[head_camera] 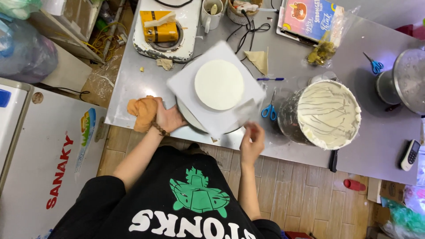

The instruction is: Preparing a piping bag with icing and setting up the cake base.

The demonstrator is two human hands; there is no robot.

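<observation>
A round white frosted cake (219, 84) sits on a square white board (185, 86) on top of a turntable (189, 117) on the steel table (133, 88). My left hand (168, 117) rests at the turntable's left edge, next to an orange cloth (142, 112). My right hand (252, 141) holds a flat, pale scraper (246, 111) against the cake's near right side; the scraper is blurred.
A steel bowl of white cream (327, 114) stands right of the cake, with blue scissors (269, 110) between them. Farther back are a blue pen (270, 79), a mug (211, 15), a yellow box on a scale (160, 26) and a book (310, 15). A steel pot (409, 79) and remote (411, 155) lie right.
</observation>
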